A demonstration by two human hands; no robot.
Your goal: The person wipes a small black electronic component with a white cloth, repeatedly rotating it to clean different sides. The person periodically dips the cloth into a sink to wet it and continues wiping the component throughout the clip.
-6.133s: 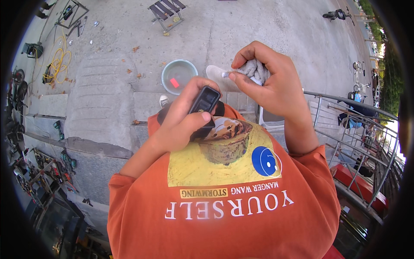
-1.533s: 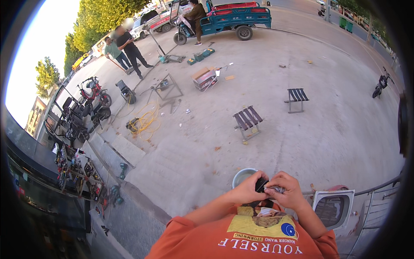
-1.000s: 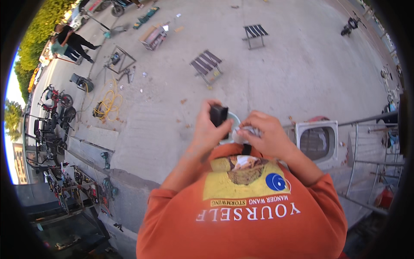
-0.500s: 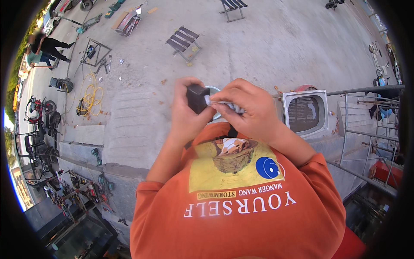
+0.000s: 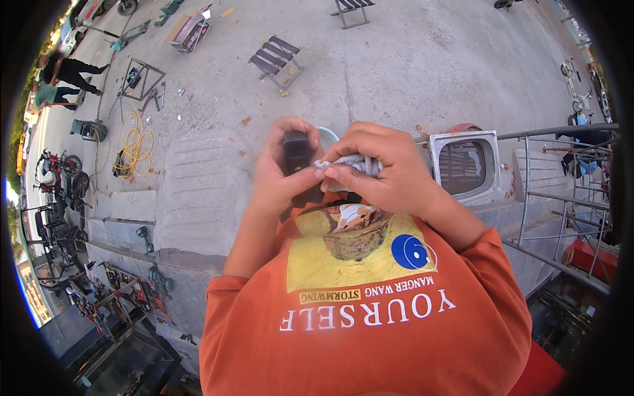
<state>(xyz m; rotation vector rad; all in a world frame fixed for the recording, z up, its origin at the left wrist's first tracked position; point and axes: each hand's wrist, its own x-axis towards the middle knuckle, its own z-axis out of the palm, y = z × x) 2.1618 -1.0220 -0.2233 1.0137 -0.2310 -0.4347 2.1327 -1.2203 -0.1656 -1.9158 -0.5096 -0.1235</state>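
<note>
- The small black device [image 5: 295,150] sat upright in front of your chest, just above the collar of your orange shirt [image 5: 370,310].
- Your left hand [image 5: 281,175] wrapped it from the left, its fingers [image 5: 290,127] curled over the top edge and the thumb pressed against the lower front, so the hand was closed around the device.
- Your right hand [image 5: 383,173] sat just right of the device, its fingers bunched together around a crumpled grey-white cloth [image 5: 350,163]; the cloth's tip touched the device's right side.
- The two thumbs met just below the device.
- Behind the device, a pale round basin [image 5: 328,135] showed only as a rim between your hands.
- Right of the device, a grey square casing [image 5: 464,165] stood on the concrete ground [image 5: 396,72], beside a metal railing [image 5: 561,198].
- Well above the device stood a folding stool [image 5: 276,59].
- Far left of the device lay a coiled yellow cable [image 5: 135,142] and, beyond it, parked motorbikes [image 5: 59,178].
</note>
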